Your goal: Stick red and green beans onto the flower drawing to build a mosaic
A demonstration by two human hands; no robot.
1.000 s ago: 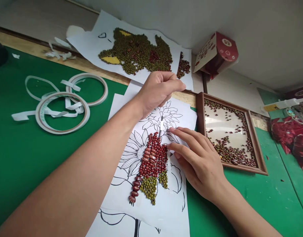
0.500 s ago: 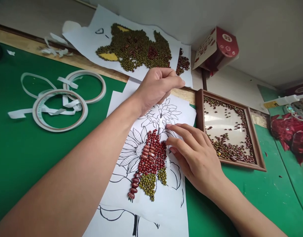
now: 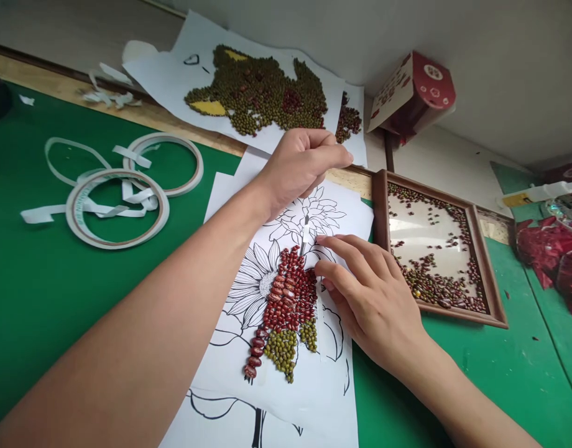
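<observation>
1. The desk (image 3: 57, 298) has a green top with a bare wooden strip along its far edge.
2. On the green at the left lie two tape rings (image 3: 118, 208), overlapping (loose white backing strips are tangled over them).
3. The flower drawing (image 3: 286, 373), partly filled with red and green beans, lies at the middle on further sheets.
4. A wooden frame (image 3: 493, 308) strewn with beans lies just right of the drawing.
5. A bean picture (image 3: 260, 93) rests at the far edge, with paper scraps (image 3: 106, 96) to its left.
6. Red wrapping (image 3: 554, 249) lies at the far right.

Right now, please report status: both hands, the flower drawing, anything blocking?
Left hand pinched shut on tape strip. Right hand open, fingertips pressing flower drawing beside red beans. Nothing blocking.
</observation>
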